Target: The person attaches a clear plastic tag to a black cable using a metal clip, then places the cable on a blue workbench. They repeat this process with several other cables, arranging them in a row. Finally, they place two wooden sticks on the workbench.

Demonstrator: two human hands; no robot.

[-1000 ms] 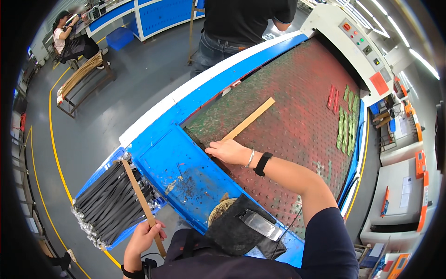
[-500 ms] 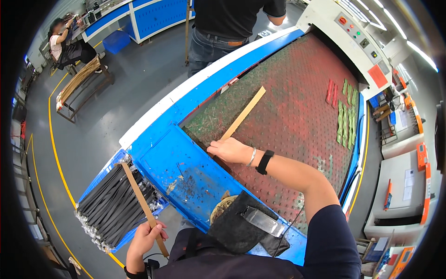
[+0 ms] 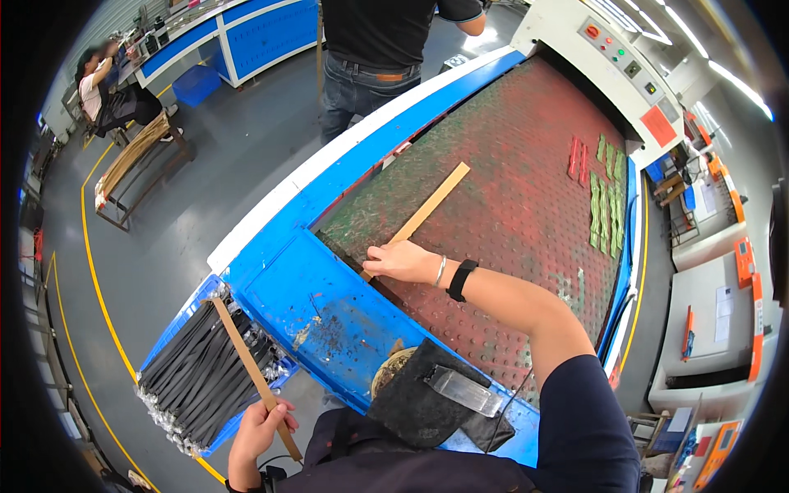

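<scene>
In my left hand (image 3: pixel 261 434), fingers closed, is a long flat tan strip (image 3: pixel 240 345). It slants up over a blue crate (image 3: pixel 168 335) of black straps with clear-wrapped ends. My right hand (image 3: pixel 401 261) is closed on another tan strip (image 3: pixel 436 200) near its lower end. That strip lies slanted on the red-green studded conveyor belt (image 3: pixel 501 222), close to the belt's near left corner. Part of its lower end shows under my fingers. Whether the strips are leather or another material I cannot tell.
Green wavy strips (image 3: pixel 606 215) and red strips (image 3: pixel 578 160) lie farther along the belt. A blue metal tray (image 3: pixel 300 287) borders it. Nearer me are a black cloth (image 3: pixel 419 403) and a clear plastic piece (image 3: pixel 465 391). A person (image 3: pixel 370 57) stands beyond the machine.
The whole view has shifted slightly. Both hands keep their hold on the strips, with only small movement.
</scene>
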